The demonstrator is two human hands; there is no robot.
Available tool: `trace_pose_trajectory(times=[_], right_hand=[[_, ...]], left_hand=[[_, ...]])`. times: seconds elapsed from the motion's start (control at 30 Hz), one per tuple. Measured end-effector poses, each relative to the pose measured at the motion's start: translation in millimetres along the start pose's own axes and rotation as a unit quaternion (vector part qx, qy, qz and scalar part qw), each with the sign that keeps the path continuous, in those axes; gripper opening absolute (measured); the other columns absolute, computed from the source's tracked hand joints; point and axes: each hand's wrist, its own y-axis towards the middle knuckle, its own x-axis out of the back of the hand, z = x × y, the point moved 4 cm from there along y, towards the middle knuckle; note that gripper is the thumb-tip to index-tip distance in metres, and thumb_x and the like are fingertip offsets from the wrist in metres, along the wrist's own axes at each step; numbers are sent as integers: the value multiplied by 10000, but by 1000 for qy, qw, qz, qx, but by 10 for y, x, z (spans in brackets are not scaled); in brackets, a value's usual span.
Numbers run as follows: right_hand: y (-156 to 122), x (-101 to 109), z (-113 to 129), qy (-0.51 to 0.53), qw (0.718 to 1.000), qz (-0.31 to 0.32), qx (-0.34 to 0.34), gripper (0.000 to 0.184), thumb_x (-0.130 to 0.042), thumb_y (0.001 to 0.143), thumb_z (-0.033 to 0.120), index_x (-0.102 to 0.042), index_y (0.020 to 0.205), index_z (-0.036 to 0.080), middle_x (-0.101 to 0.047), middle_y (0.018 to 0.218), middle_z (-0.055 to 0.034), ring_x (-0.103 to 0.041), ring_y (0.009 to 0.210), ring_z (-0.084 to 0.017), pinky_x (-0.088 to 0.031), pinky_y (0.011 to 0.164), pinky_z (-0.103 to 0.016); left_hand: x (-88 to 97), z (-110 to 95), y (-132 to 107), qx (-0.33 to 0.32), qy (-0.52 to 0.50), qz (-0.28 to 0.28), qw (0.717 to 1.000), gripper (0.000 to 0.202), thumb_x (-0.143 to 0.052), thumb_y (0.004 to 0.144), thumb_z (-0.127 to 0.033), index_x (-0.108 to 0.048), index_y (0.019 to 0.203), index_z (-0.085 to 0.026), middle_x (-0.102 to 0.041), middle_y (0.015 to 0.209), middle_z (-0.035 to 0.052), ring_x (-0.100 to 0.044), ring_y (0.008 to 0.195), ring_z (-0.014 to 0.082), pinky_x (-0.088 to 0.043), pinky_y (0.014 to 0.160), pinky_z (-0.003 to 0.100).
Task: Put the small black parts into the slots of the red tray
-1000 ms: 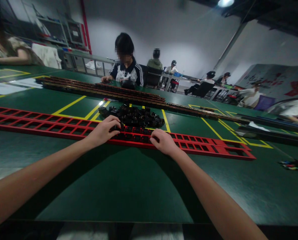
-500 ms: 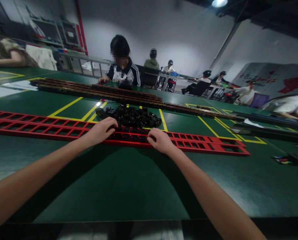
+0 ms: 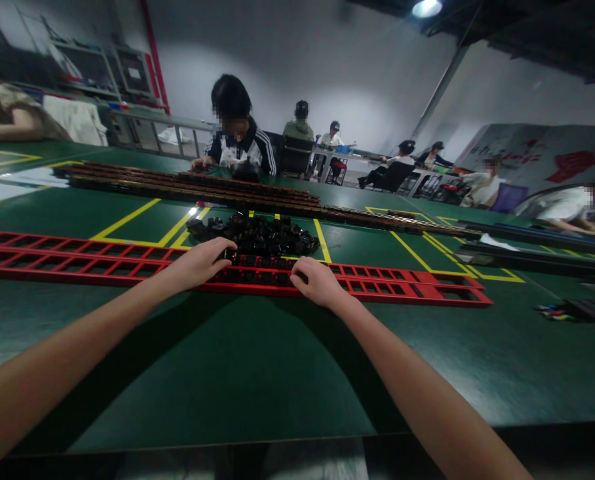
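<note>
Two long red slotted frames [image 3: 77,261] lie across the green table [image 3: 237,373], one behind the other. My left hand [image 3: 200,262] rests on them with fingers curled, its tips at a small black part in a slot. My right hand [image 3: 316,281] lies on the near frame, fingers bent down onto it. Between my hands the slots hold black parts [image 3: 257,270]. A heap of loose black parts [image 3: 257,233] sits just behind the frames.
Long dark rails [image 3: 192,183] run across the far side of the table, where a person in a dark striped jacket [image 3: 237,137] works. Yellow lines mark the table. Small coloured items [image 3: 570,310] lie at the right. More people sit at tables behind.
Both hands stay on the red frames; the view has shifted slightly so everything sits a little further left and higher. My right hand has edged a bit left.
</note>
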Motion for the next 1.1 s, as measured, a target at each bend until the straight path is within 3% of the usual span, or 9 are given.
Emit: trace_pose_trajectory(times=[0.27, 0.87, 1.1], right_hand=[[3, 6, 12, 1, 1000, -1, 1, 94, -568, 917, 190, -590, 828, 168, -608, 898, -47, -529, 828, -156, -408, 735, -282], [5, -17, -27, -3, 1000, 2, -3, 104, -570, 916, 192, -593, 816, 176, -617, 894, -46, -541, 835, -161, -409, 744, -281], [4, -19, -36, -1, 1000, 4, -2, 97, -571, 915, 197, -595, 824, 176, -616, 903, -46, -539, 839, -160, -408, 747, -280]], left_hand=[[-22, -23, 6, -4, 48, 45, 998, 388, -426, 936, -275, -538, 1284, -144, -609, 1277, 124, -559, 1224, 258, -441, 1093, 417], [-9, -149, 92, 8, 82, 82, 993, 390, -438, 892, -143, -592, 1250, -166, -666, 1171, 123, -605, 1123, 258, -490, 985, 402], [16, -125, 51, -2, 51, 76, 996, 386, -414, 946, -278, -646, 1237, -175, -658, 1269, 99, -568, 1223, 246, -427, 1115, 426]])
